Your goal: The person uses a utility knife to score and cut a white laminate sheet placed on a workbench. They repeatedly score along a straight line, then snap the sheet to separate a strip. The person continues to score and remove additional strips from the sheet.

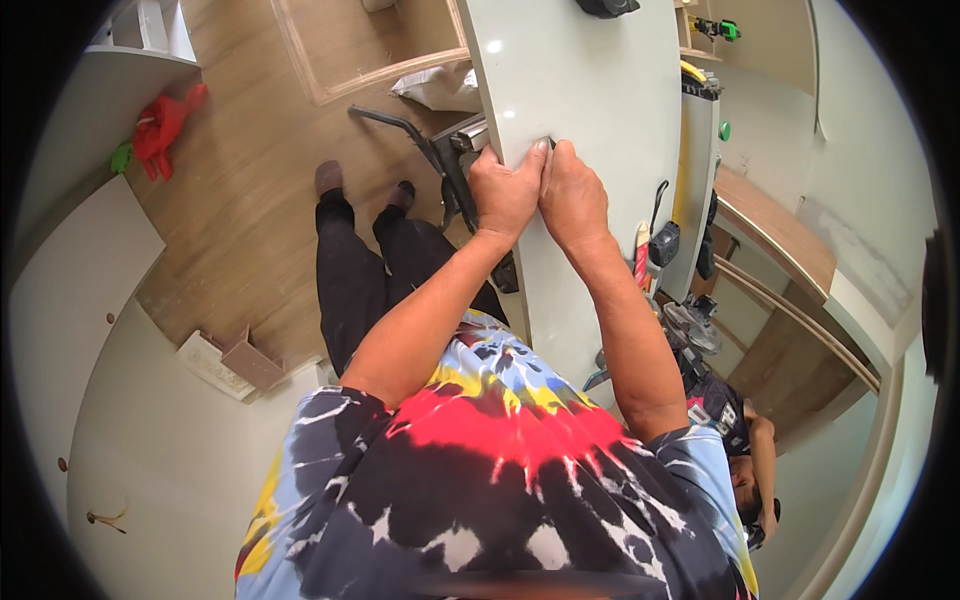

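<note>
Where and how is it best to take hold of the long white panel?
Probably by its left long edge, towards the picture's top, coming from the person's left and clasping face and underside together. The panel lies broad face up; that edge is straight and bare there, while tools crowd the right side.

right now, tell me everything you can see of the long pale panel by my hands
The long panel is pale, smooth and glossy, like laminated board, with bright light spots near its left edge. It lies roughly flat, stretching from the picture's top edge toward your torso. Your left hand is at its left edge, your right hand over its face. A black object sits at the far end.
</note>
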Demonstrator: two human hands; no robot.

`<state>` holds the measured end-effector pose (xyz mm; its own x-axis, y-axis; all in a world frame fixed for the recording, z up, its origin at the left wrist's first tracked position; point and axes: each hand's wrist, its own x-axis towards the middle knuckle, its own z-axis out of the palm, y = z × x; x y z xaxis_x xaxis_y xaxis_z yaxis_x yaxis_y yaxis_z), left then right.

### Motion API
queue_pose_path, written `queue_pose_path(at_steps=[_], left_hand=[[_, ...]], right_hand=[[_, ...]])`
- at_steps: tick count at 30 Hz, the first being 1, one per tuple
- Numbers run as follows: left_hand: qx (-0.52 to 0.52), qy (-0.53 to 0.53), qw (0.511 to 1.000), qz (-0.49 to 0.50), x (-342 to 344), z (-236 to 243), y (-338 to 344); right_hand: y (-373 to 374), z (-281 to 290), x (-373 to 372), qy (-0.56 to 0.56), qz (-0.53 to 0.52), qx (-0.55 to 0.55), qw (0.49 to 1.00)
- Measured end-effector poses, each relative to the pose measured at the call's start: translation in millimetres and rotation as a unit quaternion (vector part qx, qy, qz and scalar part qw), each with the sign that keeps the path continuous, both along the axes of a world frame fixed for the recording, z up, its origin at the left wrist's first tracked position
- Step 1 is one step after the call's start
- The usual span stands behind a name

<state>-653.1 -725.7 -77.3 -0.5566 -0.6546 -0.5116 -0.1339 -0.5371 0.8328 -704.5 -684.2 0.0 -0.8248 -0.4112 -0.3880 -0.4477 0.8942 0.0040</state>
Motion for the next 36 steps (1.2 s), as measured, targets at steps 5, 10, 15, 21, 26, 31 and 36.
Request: queue_pose_path(at_steps=[5, 10, 15, 21, 26, 31, 36], left_hand=[[-0.011, -0.005, 1.000, -0.001, 0, -1, -1], [-0.007, 0.023, 1.000, 0.011, 1, 1, 0], [-0.012, -0.009, 1.000, -0.001, 0, 2, -3], [-0.004, 0.013, 1.000, 0.012, -1, 5, -7], [-0.014, 0.002, 1.000, 0.011, 2, 2, -5], [-0.044, -0.052, 0.997, -0.022, -2, -3, -2], [-0.031, -0.024, 0.999, 0.003, -2, -4, -4]], right_hand=[[-3, 4, -9, -0.020, 0.018, 0.039, 0.999], [-3, 10, -16, -0.046, 0.036, 0.040, 0.997], [-4, 4, -5, -0.026, -0.006, 0.026, 0.999], [-9, 10, -21, -0.050, 0.049, 0.064, 0.995], [-15, 6, -15, -0.038, 0.035, 0.086, 0.995], [-19, 14, -21, -0.060, 0.038, 0.094, 0.993], [-20, 15, -29, -0.082, 0.100, 0.087, 0.988]])
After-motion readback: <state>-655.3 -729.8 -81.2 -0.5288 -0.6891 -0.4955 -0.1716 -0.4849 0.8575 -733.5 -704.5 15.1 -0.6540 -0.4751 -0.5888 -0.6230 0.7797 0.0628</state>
